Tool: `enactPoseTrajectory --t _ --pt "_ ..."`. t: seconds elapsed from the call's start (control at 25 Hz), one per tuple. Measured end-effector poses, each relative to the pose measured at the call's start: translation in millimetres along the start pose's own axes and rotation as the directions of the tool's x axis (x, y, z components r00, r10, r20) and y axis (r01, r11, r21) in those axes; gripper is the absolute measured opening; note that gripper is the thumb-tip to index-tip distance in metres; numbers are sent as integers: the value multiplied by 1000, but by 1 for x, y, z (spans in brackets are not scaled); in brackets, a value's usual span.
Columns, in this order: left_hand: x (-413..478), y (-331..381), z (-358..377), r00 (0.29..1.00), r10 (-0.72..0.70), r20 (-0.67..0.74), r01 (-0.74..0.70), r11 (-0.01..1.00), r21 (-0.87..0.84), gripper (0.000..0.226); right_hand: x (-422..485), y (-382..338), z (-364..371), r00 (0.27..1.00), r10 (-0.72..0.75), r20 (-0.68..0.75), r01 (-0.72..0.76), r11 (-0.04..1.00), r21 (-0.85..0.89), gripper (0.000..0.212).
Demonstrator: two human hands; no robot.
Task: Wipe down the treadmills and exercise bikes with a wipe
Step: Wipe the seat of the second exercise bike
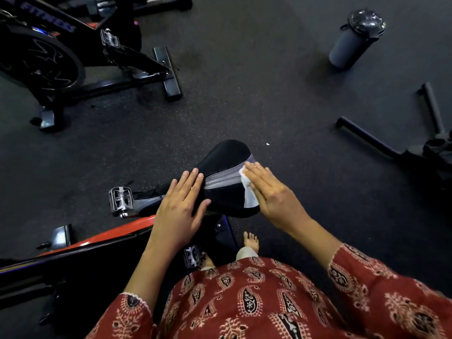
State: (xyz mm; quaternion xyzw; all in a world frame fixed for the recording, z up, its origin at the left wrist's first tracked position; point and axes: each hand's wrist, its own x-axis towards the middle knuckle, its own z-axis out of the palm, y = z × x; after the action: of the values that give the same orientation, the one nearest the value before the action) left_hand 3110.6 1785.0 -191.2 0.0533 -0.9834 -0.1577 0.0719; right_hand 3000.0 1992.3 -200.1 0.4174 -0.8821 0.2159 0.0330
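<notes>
A black exercise-bike saddle with a grey band across it sits in the middle of the view, on a bike with a red and black frame. My left hand lies flat on the saddle's left side, fingers straight. My right hand presses a white wipe flat against the saddle's right side, fingers straight. Most of the wipe is hidden under that hand.
A second black exercise bike stands at the upper left. A dark cylindrical bottle stands on the floor at the upper right. Black metal legs of other equipment lie at the right. Silver pedals stick out left of the saddle. My bare feet are below.
</notes>
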Motion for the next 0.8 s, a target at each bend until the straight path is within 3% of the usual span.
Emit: enactPoseTrajectory --t 0.08,0.2,0.28,0.36,0.48,0.64,0.72,0.8 --pt "0 2 1 1000 5 -7 -5 1000 1 57 1 -14 5 998 57 -13 -57 998 23 43" --pt "0 2 2 1000 23 4 -23 1000 11 57 15 -42 19 980 -187 72 188 982 -7 42" --pt "-1 3 2 999 30 18 -31 999 14 59 15 -30 14 978 -202 50 203 979 -9 40" --pt "0 7 3 999 44 31 -44 999 10 61 3 -21 7 999 -5 -36 6 999 42 40" --pt "7 15 9 994 95 53 -95 995 5 62 2 -33 6 958 272 -85 -269 962 46 41" --pt "13 24 15 991 120 58 -119 993 -16 62 40 -37 1 812 561 161 -577 813 75 46" --pt "12 23 16 991 124 56 -123 992 -15 61 42 -30 3 805 572 158 -591 798 121 45" --pt "10 22 16 990 131 54 -130 991 -21 61 24 -41 1 840 543 5 -537 829 160 43"
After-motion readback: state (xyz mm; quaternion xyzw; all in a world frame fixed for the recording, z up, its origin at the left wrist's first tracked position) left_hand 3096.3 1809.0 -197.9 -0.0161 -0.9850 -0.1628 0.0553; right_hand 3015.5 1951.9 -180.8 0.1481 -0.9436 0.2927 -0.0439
